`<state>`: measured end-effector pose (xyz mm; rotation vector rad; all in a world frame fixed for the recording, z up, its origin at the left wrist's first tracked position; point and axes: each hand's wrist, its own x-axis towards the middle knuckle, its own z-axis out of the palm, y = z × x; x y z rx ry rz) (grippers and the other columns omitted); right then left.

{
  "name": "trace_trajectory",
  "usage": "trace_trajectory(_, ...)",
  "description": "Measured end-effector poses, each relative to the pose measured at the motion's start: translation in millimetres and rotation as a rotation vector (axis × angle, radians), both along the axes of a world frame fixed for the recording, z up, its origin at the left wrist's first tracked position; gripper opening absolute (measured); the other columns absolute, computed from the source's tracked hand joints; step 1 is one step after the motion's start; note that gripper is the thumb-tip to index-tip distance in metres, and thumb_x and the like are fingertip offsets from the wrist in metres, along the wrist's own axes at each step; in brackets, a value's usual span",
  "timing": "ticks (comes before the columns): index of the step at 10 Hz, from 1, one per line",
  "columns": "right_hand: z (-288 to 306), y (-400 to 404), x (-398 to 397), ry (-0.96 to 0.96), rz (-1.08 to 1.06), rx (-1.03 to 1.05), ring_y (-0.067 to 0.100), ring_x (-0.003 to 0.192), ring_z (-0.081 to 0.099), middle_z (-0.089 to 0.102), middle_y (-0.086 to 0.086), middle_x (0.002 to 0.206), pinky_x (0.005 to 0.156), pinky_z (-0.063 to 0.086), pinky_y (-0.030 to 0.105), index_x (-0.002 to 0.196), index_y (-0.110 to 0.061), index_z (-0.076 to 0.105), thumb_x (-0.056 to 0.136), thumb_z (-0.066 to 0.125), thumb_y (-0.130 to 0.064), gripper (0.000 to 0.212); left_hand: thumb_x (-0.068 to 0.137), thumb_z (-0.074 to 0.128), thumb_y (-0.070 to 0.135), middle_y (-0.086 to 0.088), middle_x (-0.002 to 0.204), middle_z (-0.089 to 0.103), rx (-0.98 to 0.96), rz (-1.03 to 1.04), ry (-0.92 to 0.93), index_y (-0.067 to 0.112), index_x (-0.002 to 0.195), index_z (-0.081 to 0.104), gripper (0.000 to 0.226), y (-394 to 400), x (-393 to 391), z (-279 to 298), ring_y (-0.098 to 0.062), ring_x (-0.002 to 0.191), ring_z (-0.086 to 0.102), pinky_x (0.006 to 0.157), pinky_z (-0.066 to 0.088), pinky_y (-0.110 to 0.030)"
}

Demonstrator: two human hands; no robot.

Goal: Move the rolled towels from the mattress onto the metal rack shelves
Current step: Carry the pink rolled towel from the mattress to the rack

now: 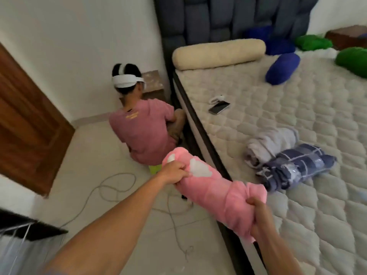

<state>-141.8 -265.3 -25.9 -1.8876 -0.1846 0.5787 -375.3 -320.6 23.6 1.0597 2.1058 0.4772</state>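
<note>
Holding a rolled pink towel with white patches at lower centre of the frame, slanted above the edge of the bed, partly over the floor. Clenching its upper-left end with the left grip, curled into the cloth, and squeezing its lower-right end with the right grip.

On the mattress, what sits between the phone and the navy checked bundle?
A pale grey rolled blanket, touching the navy checked bundle; bare mattress separates it from the phone. Head view.
</note>
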Motion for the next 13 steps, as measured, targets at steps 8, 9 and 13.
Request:
trace_trajectory(8, 30, -334, -384, 0.152, 2.178, -0.059, 0.028, 0.101, 0.058, 0.063, 0.017, 0.117, 0.086, 0.044, 0.037, 0.121, -0.005, 0.06, 0.078, 0.072, -0.019, 0.047, 0.084, 0.064, 0.02, 0.001, 0.063, 0.041, 0.113, 1.095, -0.033, 0.019, 0.053, 0.035, 0.043, -523, -282, 24, -0.016, 0.063, 0.047, 0.067, 0.043, -0.03)
trace_trajectory(9, 26, -334, -432, 0.216, 2.251, -0.079, 0.028, 0.099, 0.056, 0.06, 0.017, 0.111, 0.082, 0.042, 0.035, 0.119, 0.0, 0.059, 0.08, 0.071, -0.016, 0.044, 0.085, 0.062, 0.025, -0.01, 0.083, 0.052, 0.068, 1.16, -0.008, 0.014, 0.065, 0.052, 0.025, -529, -308, 24, -0.026, 0.081, 0.057, 0.081, 0.051, -0.039)
trace_trajectory(13, -10, -329, -577, 0.352, 2.527, -0.328, 0.035, 0.102, 0.063, 0.066, 0.019, 0.113, 0.091, 0.05, 0.047, 0.121, -0.002, 0.057, 0.077, 0.072, -0.024, 0.051, 0.092, 0.049, 0.02, 0.001, 0.073, 0.047, -0.125, 1.326, 0.219, 0.019, 0.065, 0.04, 0.029, -522, -423, 2, -0.021, 0.081, 0.05, 0.073, 0.042, -0.03)
